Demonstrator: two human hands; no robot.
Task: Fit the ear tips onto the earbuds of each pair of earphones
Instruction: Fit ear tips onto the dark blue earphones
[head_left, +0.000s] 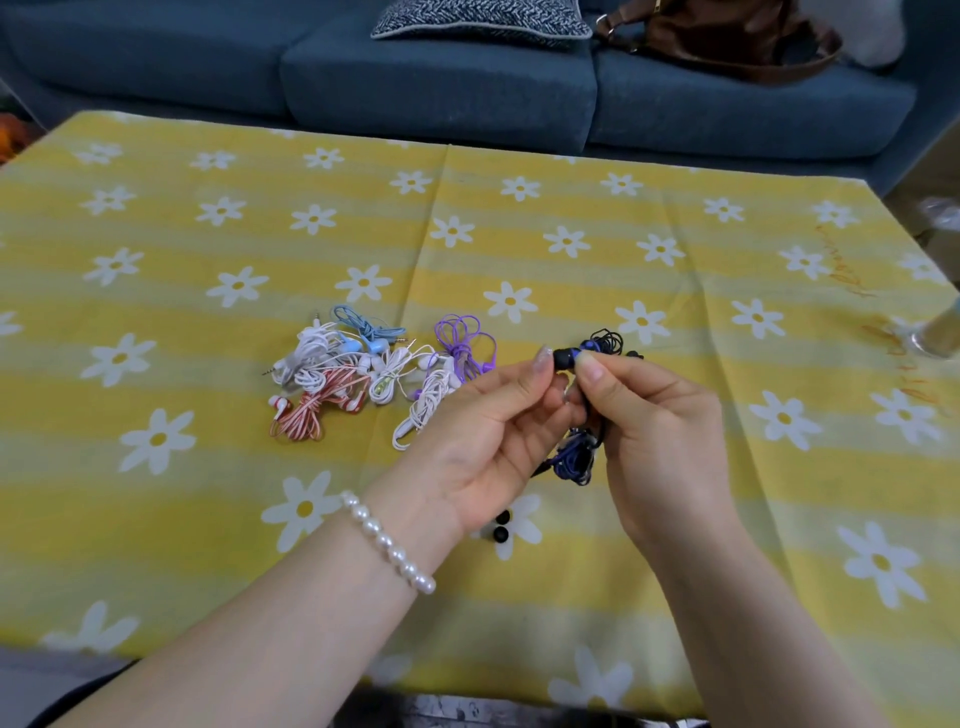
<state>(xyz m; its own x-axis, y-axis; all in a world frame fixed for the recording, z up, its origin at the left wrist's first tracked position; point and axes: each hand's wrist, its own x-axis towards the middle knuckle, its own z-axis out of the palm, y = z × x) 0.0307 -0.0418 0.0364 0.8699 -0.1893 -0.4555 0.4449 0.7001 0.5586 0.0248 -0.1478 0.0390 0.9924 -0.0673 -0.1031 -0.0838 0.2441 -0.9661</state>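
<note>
My right hand pinches a dark blue earbud whose bundled blue cable hangs below between both hands. My left hand pinches the black ear tip at the earbud's nose. Whether the tip is fully seated I cannot tell. Two loose black ear tips lie on the tablecloth under my left hand. A black earphone bundle lies just behind my fingers.
A heap of coiled earphones lies left of my hands: white, light blue, red-and-white, purple. The yellow daisy tablecloth covers the table. A clear glass object stands at the right edge. A blue sofa is behind.
</note>
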